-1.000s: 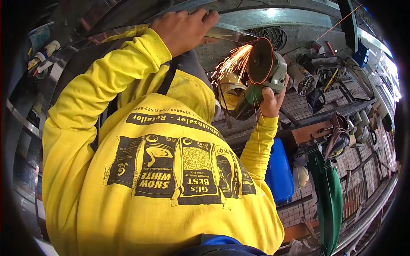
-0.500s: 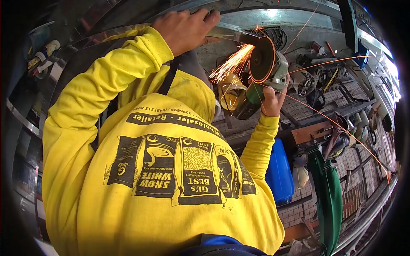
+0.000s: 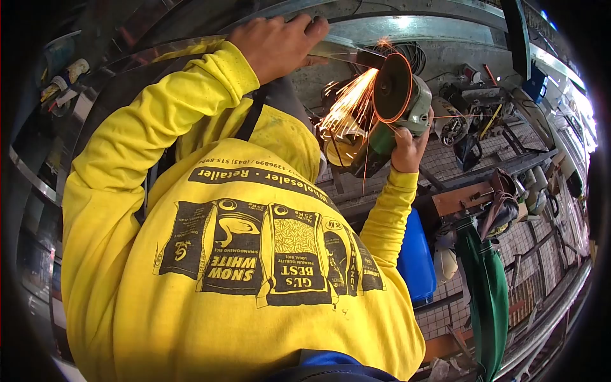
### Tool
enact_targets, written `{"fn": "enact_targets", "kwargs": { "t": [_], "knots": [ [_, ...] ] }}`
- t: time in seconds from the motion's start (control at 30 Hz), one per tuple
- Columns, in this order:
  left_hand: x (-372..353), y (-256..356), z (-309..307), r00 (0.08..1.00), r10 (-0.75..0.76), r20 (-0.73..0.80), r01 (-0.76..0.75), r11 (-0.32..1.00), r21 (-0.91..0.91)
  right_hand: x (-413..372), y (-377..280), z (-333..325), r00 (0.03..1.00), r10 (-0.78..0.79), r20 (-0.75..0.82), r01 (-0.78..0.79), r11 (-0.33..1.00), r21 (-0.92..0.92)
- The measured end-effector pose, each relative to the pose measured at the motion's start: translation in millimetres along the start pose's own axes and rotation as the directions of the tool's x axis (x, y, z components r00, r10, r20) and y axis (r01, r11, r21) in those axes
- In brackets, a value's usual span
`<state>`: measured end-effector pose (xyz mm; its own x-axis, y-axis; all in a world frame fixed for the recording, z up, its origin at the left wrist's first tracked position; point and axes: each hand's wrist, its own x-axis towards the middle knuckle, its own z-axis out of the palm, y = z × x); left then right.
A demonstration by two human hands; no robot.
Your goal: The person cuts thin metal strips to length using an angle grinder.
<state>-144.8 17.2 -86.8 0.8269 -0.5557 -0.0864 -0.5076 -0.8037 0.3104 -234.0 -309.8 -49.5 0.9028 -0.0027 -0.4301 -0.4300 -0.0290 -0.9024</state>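
My right hand (image 3: 409, 149) is wrapped around a green and grey angle grinder (image 3: 417, 105) whose thin disc (image 3: 393, 88) stands nearly upright. The disc's edge touches the end of a metal bar (image 3: 340, 53), and a bright spray of sparks (image 3: 353, 102) streams down and to the left from there. On the left, my left hand (image 3: 278, 48) is closed over the same bar, its fingers curled around the far side and partly hidden. Both sleeves are yellow, and the yellow shirt front (image 3: 267, 254) fills the lower middle of the view.
A blue container (image 3: 417, 258) stands beside my right elbow. Green cloth (image 3: 484, 299) hangs farther right. Behind the grinder lie coiled cable (image 3: 410, 57) and assorted tools on a metal grid (image 3: 503, 137). A wide steel beam (image 3: 420, 27) runs across the top.
The grinder and my right hand have shifted very slightly right. The spark spray is brighter, and the long spark streaks at the right have mostly gone. My left hand is nearly unmoved.
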Motion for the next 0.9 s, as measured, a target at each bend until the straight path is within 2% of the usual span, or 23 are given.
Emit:
{"fn": "enact_targets", "kwargs": {
  "t": [0.17, 0.27, 0.37, 0.47, 0.57, 0.63, 0.77, 0.9],
  "knots": [
    [-1.0, 1.3, -4.3, 0.999, -0.022, 0.032, 0.023, 1.0, -0.01, 4.6, -11.4, 4.4, 1.0, -0.006, 0.0, 0.006, 0.999, -0.044],
    [-4.4, 0.2, -1.2, 0.997, -0.029, -0.065, 0.024, 0.997, -0.069, 4.6, -5.0, -8.8, 0.999, 0.037, 0.039, -0.037, 0.999, 0.004],
    [-5.3, 0.6, -3.4, 0.981, 0.041, -0.187, -0.027, 0.997, 0.077, 0.2, -6.1, -7.5, 0.998, 0.022, 0.062, -0.028, 0.994, 0.102],
    [-6.1, -2.2, -5.7, 0.956, 0.111, -0.27, -0.08, 0.989, 0.124, -11.3, -12.0, 1.1, 0.999, 0.019, 0.044, -0.025, 0.991, 0.134],
    [-10.2, -2.1, -3.2, 0.978, 0.104, -0.179, -0.076, 0.985, 0.155, -22.5, 8.3, -4.5, 0.999, -0.028, -0.02, 0.03, 0.997, 0.076],
    [-9.5, 1.6, -4.8, 0.994, 0.031, -0.103, -0.019, 0.993, 0.115, -28.4, 20.5, -6.5, 0.998, -0.038, -0.052, 0.04, 0.998, 0.038],
    [-4.7, -1.8, -5.1, 0.997, -0.029, 0.077, 0.028, 1.0, 0.01, -32.1, 27.5, 1.5, 0.996, -0.013, -0.092, 0.016, 0.999, 0.031],
    [2.4, -8.4, -10.0, 0.988, -0.034, 0.151, 0.04, 0.999, -0.034, -28.3, 32.7, 5.1, 0.995, -0.001, -0.096, 0.008, 0.998, 0.069]
  ]
}}
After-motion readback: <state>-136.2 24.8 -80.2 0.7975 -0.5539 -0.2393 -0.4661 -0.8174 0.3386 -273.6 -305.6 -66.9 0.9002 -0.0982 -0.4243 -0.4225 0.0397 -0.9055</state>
